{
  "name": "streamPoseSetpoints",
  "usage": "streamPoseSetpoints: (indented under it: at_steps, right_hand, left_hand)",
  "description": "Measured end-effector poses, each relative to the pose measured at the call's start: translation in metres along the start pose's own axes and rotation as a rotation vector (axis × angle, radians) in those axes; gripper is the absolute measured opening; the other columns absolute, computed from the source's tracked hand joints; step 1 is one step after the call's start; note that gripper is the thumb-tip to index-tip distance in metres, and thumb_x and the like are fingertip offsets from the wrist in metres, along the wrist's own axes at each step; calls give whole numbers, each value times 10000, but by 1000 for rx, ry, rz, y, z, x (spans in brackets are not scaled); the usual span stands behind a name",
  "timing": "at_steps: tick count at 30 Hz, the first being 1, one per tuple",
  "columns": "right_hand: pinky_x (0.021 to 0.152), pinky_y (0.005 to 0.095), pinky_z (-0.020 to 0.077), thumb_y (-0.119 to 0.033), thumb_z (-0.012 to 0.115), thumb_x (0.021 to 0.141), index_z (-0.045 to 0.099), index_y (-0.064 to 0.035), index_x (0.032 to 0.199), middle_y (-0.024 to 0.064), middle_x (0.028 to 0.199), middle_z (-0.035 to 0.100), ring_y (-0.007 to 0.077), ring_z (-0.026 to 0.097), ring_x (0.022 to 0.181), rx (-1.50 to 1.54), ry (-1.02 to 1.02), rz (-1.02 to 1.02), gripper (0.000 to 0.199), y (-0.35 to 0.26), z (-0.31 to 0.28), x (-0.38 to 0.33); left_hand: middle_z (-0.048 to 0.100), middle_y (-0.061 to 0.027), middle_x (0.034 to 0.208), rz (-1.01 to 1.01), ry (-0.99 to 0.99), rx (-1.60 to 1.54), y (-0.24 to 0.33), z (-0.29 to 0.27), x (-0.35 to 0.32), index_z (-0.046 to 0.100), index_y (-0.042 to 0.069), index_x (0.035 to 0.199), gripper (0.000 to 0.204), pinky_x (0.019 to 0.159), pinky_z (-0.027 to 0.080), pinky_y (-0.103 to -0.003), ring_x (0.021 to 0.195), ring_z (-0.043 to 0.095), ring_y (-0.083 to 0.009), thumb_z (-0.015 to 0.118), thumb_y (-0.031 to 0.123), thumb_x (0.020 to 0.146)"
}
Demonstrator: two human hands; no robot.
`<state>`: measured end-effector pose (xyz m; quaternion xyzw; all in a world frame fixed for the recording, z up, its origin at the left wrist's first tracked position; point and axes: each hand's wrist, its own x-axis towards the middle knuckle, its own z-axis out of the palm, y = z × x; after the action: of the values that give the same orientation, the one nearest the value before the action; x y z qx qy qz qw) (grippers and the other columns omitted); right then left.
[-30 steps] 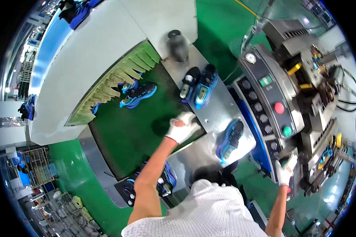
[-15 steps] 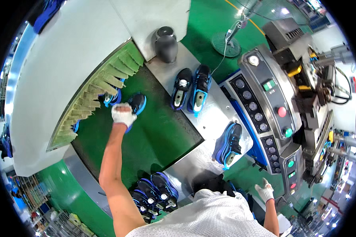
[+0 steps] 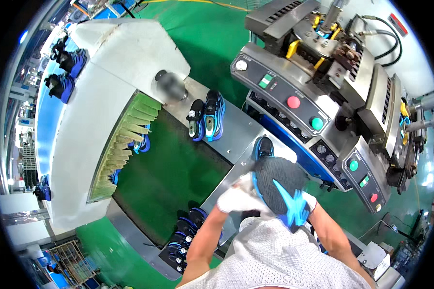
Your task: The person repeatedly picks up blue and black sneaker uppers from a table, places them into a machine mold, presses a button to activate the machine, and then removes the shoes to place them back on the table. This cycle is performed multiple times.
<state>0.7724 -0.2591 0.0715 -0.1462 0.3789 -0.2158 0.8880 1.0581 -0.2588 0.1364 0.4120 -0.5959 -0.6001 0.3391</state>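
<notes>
I hold a black knit shoe with bright blue stripes (image 3: 279,185) close to my chest, its upper facing the camera. My left hand (image 3: 237,200), in a white glove, grips its left side. My right hand (image 3: 310,199), also gloved, shows only as a sliver behind the shoe's right edge and supports it there. Just beyond the held shoe, another blue and black shoe (image 3: 263,147) lies on the steel table (image 3: 236,132).
A pair of shoes (image 3: 206,120) stands farther back on the table. The green conveyor belt (image 3: 169,178) runs out from a fringe curtain (image 3: 125,144), with a shoe (image 3: 141,143) under it. Several shoes (image 3: 184,236) sit at the belt's near end. A press machine with a button panel (image 3: 299,108) stands on the right.
My left hand has pulled back from the shoe far out on the belt to my chest. My right hand has come up from the lower right, and both now grip a shoe.
</notes>
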Motion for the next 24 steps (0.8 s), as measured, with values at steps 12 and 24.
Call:
streamPoseSetpoints:
  at_steps: [12, 24]
  right_hand:
    - [963, 396, 556, -209, 687, 920, 482, -24, 1474, 148, 1318, 651, 256, 670, 1135, 61, -134, -455, 618, -153, -98, -110]
    - [863, 408, 632, -66, 758, 855, 472, -34, 1474, 163, 1279, 664, 259, 708, 1062, 488, -146, -756, 682, -172, -105, -118]
  left_hand:
    - [616, -172, 1364, 154, 235, 327, 57, 66, 168, 578, 19, 1382, 570, 1062, 497, -384, 1247, 617, -290, 768, 99, 851]
    - [620, -182, 1350, 515, 358, 916, 122, 33, 318, 582, 4, 1362, 414, 1055, 483, -381, 1239, 608, -307, 637, 37, 953]
